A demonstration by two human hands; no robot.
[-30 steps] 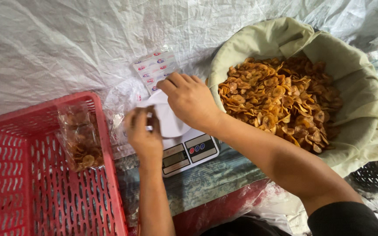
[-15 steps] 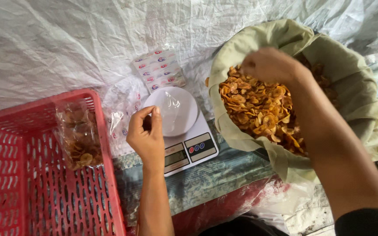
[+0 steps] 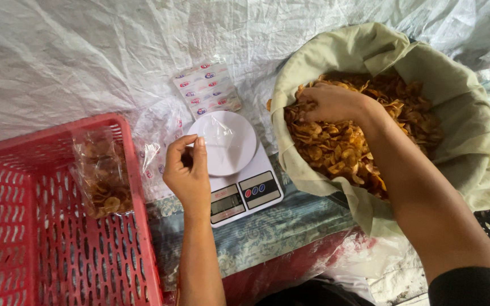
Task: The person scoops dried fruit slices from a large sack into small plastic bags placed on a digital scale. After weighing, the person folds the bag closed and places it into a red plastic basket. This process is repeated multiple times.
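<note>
My left hand (image 3: 187, 171) pinches the edge of a clear plastic bag (image 3: 218, 131) that lies over the round white pan of a small kitchen scale (image 3: 244, 195). My right hand (image 3: 331, 103) is dug into a heap of golden-brown chips (image 3: 347, 144) inside a large sack lined with pale green cloth (image 3: 455, 113), its fingers curled down into the chips. Whether it holds any chips I cannot tell.
A red plastic basket (image 3: 41, 249) at the left holds a filled clear bag of chips (image 3: 100, 178). A stack of printed empty bags (image 3: 206, 88) lies behind the scale. White plastic sheeting (image 3: 86, 51) covers the ground. A patterned cloth (image 3: 279, 229) lies under the scale.
My right hand left the scale pan and moved right into the sack of chips, sinking deeper into the heap. My left hand stayed at the scale with the clear bag.
</note>
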